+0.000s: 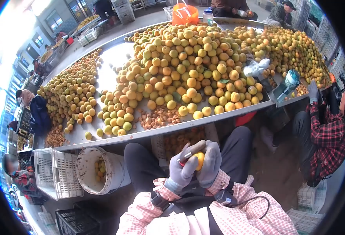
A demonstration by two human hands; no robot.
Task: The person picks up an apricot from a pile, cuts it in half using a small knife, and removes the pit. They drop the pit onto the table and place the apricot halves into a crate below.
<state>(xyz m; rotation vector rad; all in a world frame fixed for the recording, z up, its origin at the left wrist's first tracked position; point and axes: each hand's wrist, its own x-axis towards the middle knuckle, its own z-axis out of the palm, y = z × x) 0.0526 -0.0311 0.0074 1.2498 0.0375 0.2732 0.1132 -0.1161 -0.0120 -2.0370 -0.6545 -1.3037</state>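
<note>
Stretched wide above and beyond the fingers: a metal desk [111, 64], far end cut off by the round edge of the view. Heaped across most of it, a heap of yellow-orange fruit [188, 66], single pieces too small to tell apart at the back.

Right of the fingers and well apart, seated at the desk's corner: a co-worker in a red plaid shirt [329, 137], mostly cropped by the dark border.

Down to the left of the fingers, on the floor: a white crate [57, 172], contents hidden by its own wall. Just beside it, nearer the fingers, a white bucket [115, 174], tilted, with a few fruits showing inside. Below these, a black crate [76, 221], half cut off.

Far beyond the fingers, at the back of the desk: an orange bag [185, 15], top clipped.

Close above the fingers, at the desk's near rim: a small pile of brownish pits [158, 117].

Low at centre, both in grey gloves: left hand [180, 170], fingers closed around a wooden-handled tool [194, 149], blade hidden behind the glove; right hand [211, 164], fingers clamped over a yellow fruit [199, 159], only a sliver visible between the two palms.
</note>
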